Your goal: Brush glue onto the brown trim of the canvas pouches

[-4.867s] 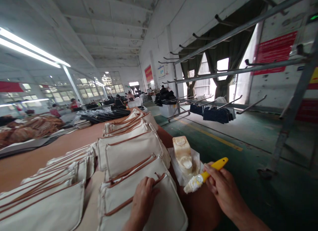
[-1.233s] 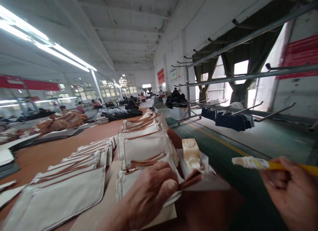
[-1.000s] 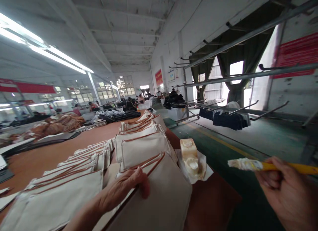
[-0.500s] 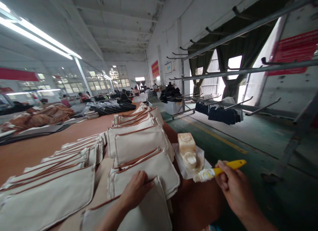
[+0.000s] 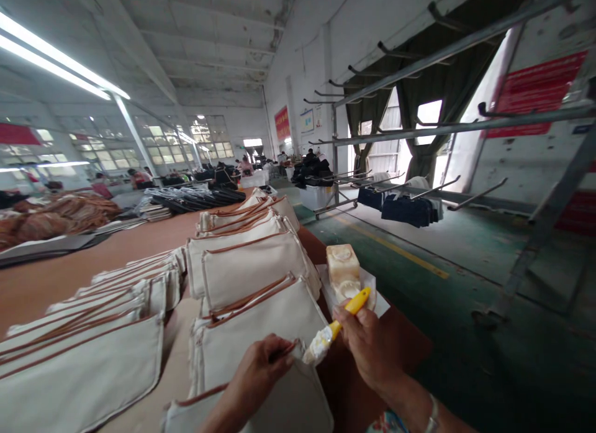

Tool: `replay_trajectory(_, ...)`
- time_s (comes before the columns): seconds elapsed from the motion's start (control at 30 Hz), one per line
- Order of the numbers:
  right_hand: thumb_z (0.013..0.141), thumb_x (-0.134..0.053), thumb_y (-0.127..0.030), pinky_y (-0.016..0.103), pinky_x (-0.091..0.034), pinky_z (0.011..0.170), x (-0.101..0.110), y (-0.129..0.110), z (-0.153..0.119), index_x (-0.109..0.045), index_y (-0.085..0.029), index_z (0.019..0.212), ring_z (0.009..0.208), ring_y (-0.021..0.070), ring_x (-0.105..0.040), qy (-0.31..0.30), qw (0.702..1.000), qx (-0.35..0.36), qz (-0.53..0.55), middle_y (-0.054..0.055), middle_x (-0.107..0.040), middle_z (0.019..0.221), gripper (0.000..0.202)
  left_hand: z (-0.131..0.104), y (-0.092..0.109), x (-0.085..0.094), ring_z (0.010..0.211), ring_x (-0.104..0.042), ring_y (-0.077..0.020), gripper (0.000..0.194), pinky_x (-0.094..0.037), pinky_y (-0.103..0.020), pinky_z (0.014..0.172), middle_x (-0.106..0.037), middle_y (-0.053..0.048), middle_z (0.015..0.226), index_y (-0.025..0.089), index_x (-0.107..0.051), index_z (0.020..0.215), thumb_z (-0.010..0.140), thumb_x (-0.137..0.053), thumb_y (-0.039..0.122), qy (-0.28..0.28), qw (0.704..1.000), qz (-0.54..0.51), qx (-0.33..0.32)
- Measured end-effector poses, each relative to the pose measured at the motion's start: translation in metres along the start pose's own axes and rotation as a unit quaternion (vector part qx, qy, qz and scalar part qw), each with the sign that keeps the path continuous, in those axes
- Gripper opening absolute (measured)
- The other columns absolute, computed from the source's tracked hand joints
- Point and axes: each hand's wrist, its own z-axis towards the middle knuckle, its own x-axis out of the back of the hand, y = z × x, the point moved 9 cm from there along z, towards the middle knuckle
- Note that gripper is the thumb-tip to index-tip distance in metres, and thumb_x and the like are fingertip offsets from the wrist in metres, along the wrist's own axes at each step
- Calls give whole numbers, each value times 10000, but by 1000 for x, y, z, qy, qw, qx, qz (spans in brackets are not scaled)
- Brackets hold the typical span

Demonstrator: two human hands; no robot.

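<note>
My left hand (image 5: pixel 266 366) pinches the brown-trimmed top corner of a cream fabric pouch (image 5: pixel 288 396) in the near stack. In my right hand (image 5: pixel 367 337) is a yellow-handled brush (image 5: pixel 354 304), its white-coated bristles at that pouch's corner, close to my left fingers. Overlapping cream pouches (image 5: pixel 254 268) with brown edging run away from me up the table. Behind my right hand, a stained, cream-coloured container (image 5: pixel 343 263) lies on a white sheet (image 5: pixel 380 304) at the table's right edge.
Another row of cream pouches (image 5: pixel 84 371) lies at the left on the brown table (image 5: pixel 121 241). Brown material (image 5: pixel 69 215) and dark items are piled farther back. A metal rack (image 5: pixel 447 132) with hooks stands at the right. People sit in the distance.
My right hand has moved left with the brush, from beside the container to the pouch corner. My left hand has lifted that corner slightly. The view has shifted a little to the right.
</note>
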Motion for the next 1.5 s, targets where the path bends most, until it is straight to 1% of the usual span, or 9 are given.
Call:
replay_trajectory(0.17,909,-562,-597,300,-479,626,-17,-5,9,-637,-164,777,654,226,-590,-41,996,51,-56,55,-625,678,459,-13,23,-10,849,-565,-193,229,-410,-259,771,-621,-12,822,170,-706,826,790,-598,369,-28,998,-40,-33)
replay_trajectory(0.37,903,-594,-585,308,-476,683,7,-23,13,-652,-165,791,704,237,-594,8,995,69,-71,72,-647,738,438,-11,14,-11,775,-536,-174,351,-406,-256,708,-599,-7,785,159,-700,781,770,-631,503,-5,998,-57,-17)
replay_trajectory(0.5,930,-570,-562,304,-486,683,-6,-19,1,-644,-167,827,719,241,-605,-45,995,65,-54,57,-636,720,415,-11,13,-16,726,-511,-164,455,-405,-260,678,-567,0,741,158,-700,800,753,-625,604,-5,997,-77,-22)
replay_trajectory(0.6,912,-579,-576,314,-477,660,1,-13,4,-625,-172,766,684,245,-597,-21,996,50,-69,56,-619,673,433,-18,17,-20,746,-537,-173,492,-420,-261,682,-575,-16,776,171,-711,833,794,-575,642,-7,996,-71,-47)
replay_trajectory(0.8,873,-609,-595,299,-464,635,29,-21,20,-629,-174,781,673,229,-577,28,998,22,-51,45,-625,701,431,-38,23,-22,676,-550,-145,340,-417,-233,615,-591,-25,773,205,-672,776,862,-594,524,77,989,-4,-127)
replay_trajectory(1.0,847,-639,-619,276,-455,602,-6,-25,-9,-623,-158,807,651,208,-553,-103,995,-1,-19,30,-596,695,462,-49,25,-25,641,-567,-139,221,-449,-239,613,-608,-19,763,235,-648,762,880,-605,417,138,975,70,-162)
replay_trajectory(1.1,893,-616,-560,268,-453,629,-6,-36,-20,-620,-166,797,663,203,-558,-143,989,18,-34,27,-599,701,406,-51,24,-21,639,-578,-143,218,-454,-245,601,-612,-19,756,237,-632,752,879,-606,413,159,972,76,-153)
replay_trajectory(1.27,915,-607,-515,274,-457,638,20,-57,-9,-648,-179,813,673,216,-578,-60,994,72,-59,39,-624,711,354,-50,26,-20,619,-562,-136,250,-442,-251,583,-600,-15,743,234,-581,715,877,-605,424,168,970,80,-155)
replay_trajectory(1.5,805,-725,-543,275,-449,511,10,-21,-26,-659,-203,717,581,224,-576,-89,996,-1,-20,22,-594,609,357,-42,-6,-24,673,-605,-166,249,-456,-280,616,-638,-46,809,244,-612,871,882,-587,491,169,966,140,-136)
